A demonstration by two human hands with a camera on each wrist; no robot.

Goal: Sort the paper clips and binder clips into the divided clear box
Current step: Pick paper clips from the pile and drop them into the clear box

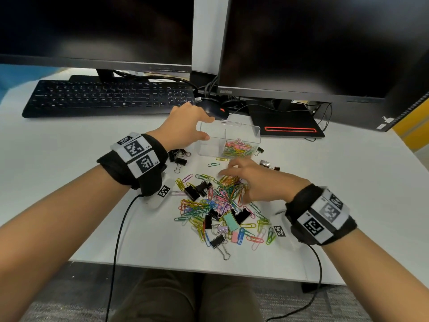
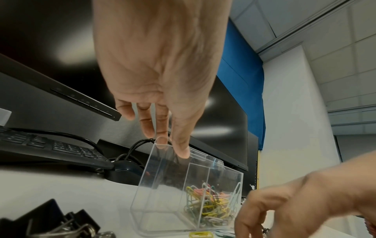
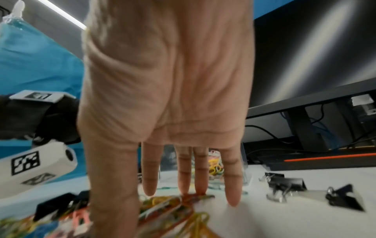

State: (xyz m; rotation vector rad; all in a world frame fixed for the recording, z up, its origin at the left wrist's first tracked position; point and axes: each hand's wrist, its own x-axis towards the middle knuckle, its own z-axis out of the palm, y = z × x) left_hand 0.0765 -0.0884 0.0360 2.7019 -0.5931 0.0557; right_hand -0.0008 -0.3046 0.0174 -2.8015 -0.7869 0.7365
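The divided clear box [image 1: 241, 129] stands on the white desk behind the pile. Its right compartment holds coloured paper clips [image 1: 236, 147], and its left compartment looks empty. My left hand [image 1: 206, 127] holds the box's left end, thumb on the near wall and fingers over the far rim [image 2: 173, 146]. A mixed pile of paper clips [image 1: 204, 205] and binder clips [image 1: 192, 191] lies nearer me. My right hand [image 1: 232, 177] is spread over the pile's top, its straight fingertips [image 3: 200, 190] touching clips and holding nothing.
More binder clips lie left of the box [image 1: 177, 156] and to its right [image 1: 267, 163]. Behind are a black keyboard [image 1: 111, 96], a mouse [image 1: 213, 108], a monitor base [image 1: 285, 123] and two dark screens. The desk's front edge [image 1: 185, 267] is close below the pile.
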